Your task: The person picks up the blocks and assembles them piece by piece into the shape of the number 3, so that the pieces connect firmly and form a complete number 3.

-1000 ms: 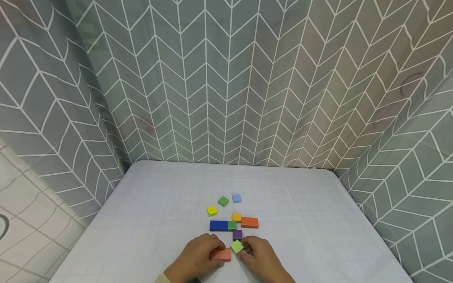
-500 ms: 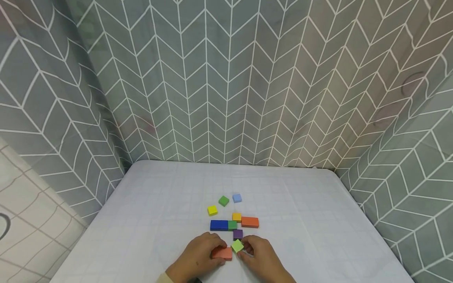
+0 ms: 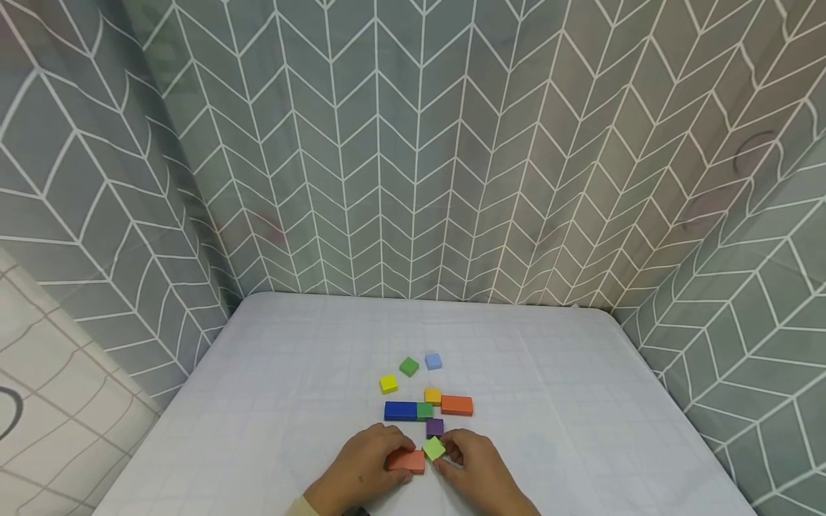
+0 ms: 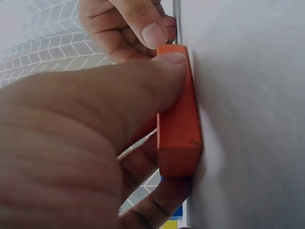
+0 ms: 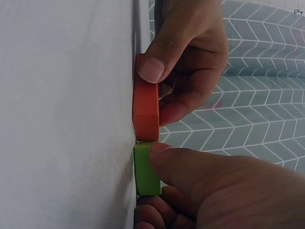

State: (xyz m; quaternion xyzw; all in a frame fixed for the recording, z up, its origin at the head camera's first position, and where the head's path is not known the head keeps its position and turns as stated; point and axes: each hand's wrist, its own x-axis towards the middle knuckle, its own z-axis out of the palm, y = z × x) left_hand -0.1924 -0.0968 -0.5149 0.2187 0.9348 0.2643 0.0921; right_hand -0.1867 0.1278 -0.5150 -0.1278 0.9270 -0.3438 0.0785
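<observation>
My left hand (image 3: 361,462) pinches a long orange-red block (image 3: 413,462) between thumb and fingers, low on the white table. In the left wrist view the thumb lies along the side of this orange-red block (image 4: 178,126). My right hand (image 3: 479,466) pinches a small light green cube (image 3: 434,449), turned at an angle in the head view. From the right wrist, the light green cube (image 5: 147,169) appears right at the end of the orange-red block (image 5: 146,112). Just beyond the cube lies a purple block (image 3: 435,428).
Past the hands, a dark blue block (image 3: 400,411) and green block (image 3: 424,411) lie end to end. An amber block (image 3: 433,396) sits by a red-orange block (image 3: 457,405). Farther back are yellow (image 3: 388,384), green (image 3: 409,367) and light blue (image 3: 433,361) blocks. A patterned curtain (image 3: 413,158) surrounds the table.
My left hand and the orange-red block have shifted slightly right, toward the light green cube. The right hand keeps its pinch, nearly still. The other blocks stay in place.
</observation>
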